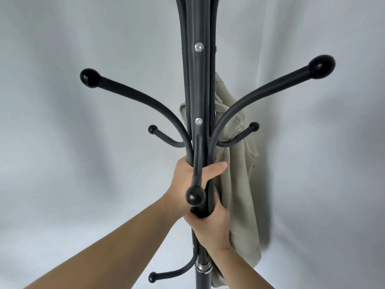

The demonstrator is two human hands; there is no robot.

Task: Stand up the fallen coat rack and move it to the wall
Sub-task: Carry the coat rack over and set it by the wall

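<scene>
The black metal coat rack (198,84) stands upright right in front of me, its pole running from top to bottom of the view, with curved hooks ending in round knobs spreading left, right and toward me. My left hand (187,178) is wrapped around the pole just below the hook cluster, thumb on the right side. My right hand (210,224) grips the pole directly under it. A beige zip jacket (237,180) hangs from a hook on the far right side of the rack, behind the pole.
A pale grey fabric backdrop (73,142) covers the wall close behind the rack and fills the whole view. A lower hook (166,274) sticks out left near the bottom. The rack's base and the floor are out of view.
</scene>
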